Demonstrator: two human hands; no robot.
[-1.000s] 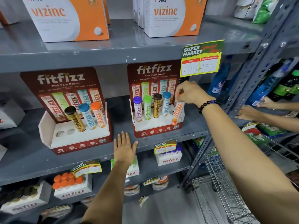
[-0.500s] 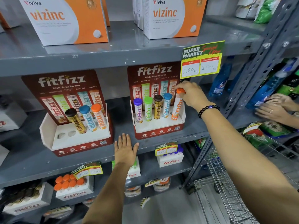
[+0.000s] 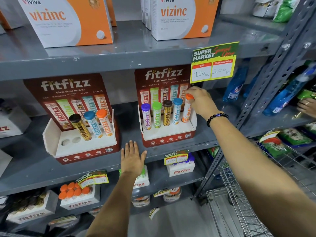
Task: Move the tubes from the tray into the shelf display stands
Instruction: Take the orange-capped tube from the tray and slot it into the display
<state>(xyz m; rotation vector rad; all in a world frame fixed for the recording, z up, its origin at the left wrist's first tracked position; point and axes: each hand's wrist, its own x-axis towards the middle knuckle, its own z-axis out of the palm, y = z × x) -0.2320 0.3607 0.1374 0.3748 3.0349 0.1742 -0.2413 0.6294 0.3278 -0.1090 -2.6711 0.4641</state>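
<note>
Two red fitfizz display stands sit on the grey middle shelf. In the right stand (image 3: 168, 139) several tubes stand in a row; my right hand (image 3: 200, 101) grips the orange-capped tube (image 3: 187, 108) at its top, in the rightmost slot, nearly upright. The left stand (image 3: 82, 151) holds three tubes, brown-capped (image 3: 80, 127), blue-capped (image 3: 94, 124) and orange-capped (image 3: 105, 123), with two empty holes (image 3: 71, 141) on its left. My left hand (image 3: 132, 159) rests flat on the shelf edge between the stands, fingers spread. No tray shows.
A price tag (image 3: 213, 62) hangs from the upper shelf just above my right hand. Vizinc boxes (image 3: 68, 19) stand on the top shelf. A wire trolley (image 3: 239, 202) is at lower right. Another person's hand (image 3: 307, 106) reaches into the neighbouring shelf.
My right hand has stood the orange-capped tube up from a tilt at the stand's right edge and set it in the rightmost slot. My left hand stays put.
</note>
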